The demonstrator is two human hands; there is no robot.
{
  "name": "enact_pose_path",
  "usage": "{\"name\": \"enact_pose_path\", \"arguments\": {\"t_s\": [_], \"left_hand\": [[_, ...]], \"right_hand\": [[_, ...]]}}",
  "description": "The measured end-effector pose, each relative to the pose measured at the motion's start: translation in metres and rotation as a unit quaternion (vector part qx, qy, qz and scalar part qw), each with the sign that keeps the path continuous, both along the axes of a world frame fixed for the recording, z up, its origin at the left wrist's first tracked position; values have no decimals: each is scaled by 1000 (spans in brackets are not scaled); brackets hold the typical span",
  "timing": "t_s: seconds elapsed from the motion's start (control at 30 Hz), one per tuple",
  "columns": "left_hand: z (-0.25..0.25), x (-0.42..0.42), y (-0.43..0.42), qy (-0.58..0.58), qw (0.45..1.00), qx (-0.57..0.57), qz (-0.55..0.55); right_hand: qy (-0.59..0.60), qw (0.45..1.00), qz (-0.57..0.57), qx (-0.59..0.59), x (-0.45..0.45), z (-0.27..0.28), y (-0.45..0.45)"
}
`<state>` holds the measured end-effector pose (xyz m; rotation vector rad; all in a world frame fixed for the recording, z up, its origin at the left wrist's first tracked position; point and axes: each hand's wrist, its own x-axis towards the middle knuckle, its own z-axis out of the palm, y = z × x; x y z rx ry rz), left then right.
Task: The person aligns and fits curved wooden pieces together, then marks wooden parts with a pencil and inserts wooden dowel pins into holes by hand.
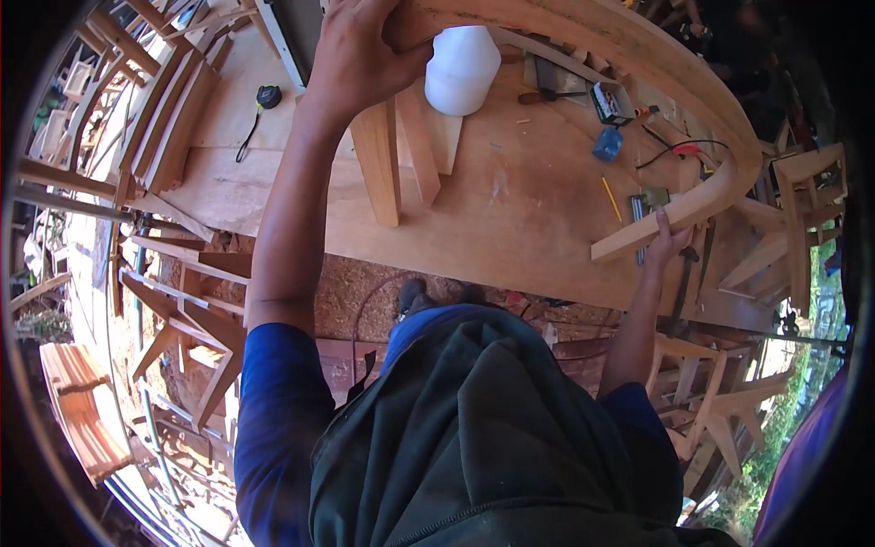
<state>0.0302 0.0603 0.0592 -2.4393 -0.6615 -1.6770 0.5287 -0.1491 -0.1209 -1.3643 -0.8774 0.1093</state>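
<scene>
A large curved wooden frame piece arches over the workbench, its near end bending back toward me on the right. My left hand is closed around its upper left part, thumb wrapped over the wood. Lower right, my right hand grips the underside of the near end, fingers partly hidden by the wood. Below my left hand a tapered wooden leg points down toward the bench; whether it joins the frame is hidden. A white plastic container is behind it.
A tape measure, a yellow pencil, a screwdriver-like tool, a small box and a blue object lie on the bench. Stacked curved wood stands left. Wooden chair frames surround the bench. Shavings cover the floor.
</scene>
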Motion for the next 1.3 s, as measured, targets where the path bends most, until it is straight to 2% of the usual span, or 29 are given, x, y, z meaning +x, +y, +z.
{"name": "enact_pose_path", "arguments": {"t_s": [0.23, 0.27, 0.37, 0.4, 0.5, 0.6, 0.7, 0.77, 0.83, 0.97, 1.07, 1.17, 1.3], "left_hand": [[-6, -6, -16, -40, 996, -78, -5], [-6, -10, -20, -16, 994, -105, -5], [-15, -19, -25, -48, 986, -157, -43], [-17, -22, -32, -57, 970, -229, -63], [-16, -27, -47, -51, 966, -244, -64], [-12, -32, -63, -32, 969, -245, -29], [-15, -35, -70, -31, 973, -225, -33], [-16, -38, -72, -25, 977, -208, -38], [-16, -40, -76, -26, 982, -184, -41], [-22, -45, -76, -57, 969, -210, -114], [-27, -48, -72, -53, 968, -207, -129], [-24, -48, -71, -50, 969, -198, -136], [-29, -42, -68, -108, 956, -220, -162]], "right_hand": [[10, 999, -16, 28, 4, -13, -11], [12, 999, -14, 37, 7, -15, -13], [19, 999, -9, 34, 20, -31, -21], [40, 998, -13, 37, 21, -33, -24], [67, 998, 6, 11, 23, -37, -35], [25, 999, -32, 35, -10, -14, -42], [-105, 991, -50, 70, -17, -6, -58], [-164, 968, -147, 117, -1, -14, -76], [-313, 908, -189, 204, -18, 26, -83], [-511, 808, -174, 235, -72, 139, -83], [-584, 798, -71, 131, -104, 198, -84], [-596, 797, 51, 86, -150, 245, -59], [-643, 749, 159, -27, -209, 302, -28]]}}
